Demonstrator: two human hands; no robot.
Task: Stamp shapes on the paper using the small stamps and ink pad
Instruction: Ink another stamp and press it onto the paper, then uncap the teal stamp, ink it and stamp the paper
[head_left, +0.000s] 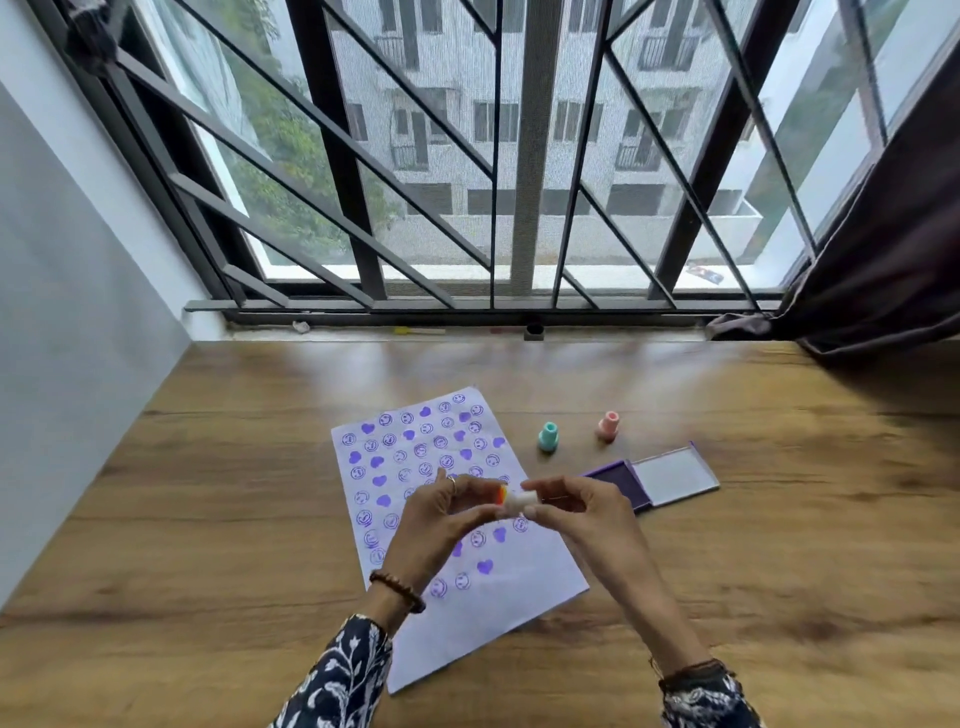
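A white sheet of paper (483, 618) lies on the wooden table, covered with several purple hearts and smiley faces. Above its middle, my left hand (439, 525) and my right hand (576, 512) together hold a small white stamp with an orange end (514, 500), pinched between the fingertips of both. A teal stamp (547, 436) and a pink stamp (608, 426) stand upright on the table to the right of the paper. The purple ink pad (621, 480) lies open beside my right hand, its lid (675, 475) flat on the table.
The wooden table (208, 519) runs back to a window sill below a barred window (467, 156). A dark curtain (883, 270) hangs at the far right. A white wall (78, 312) closes the left side.
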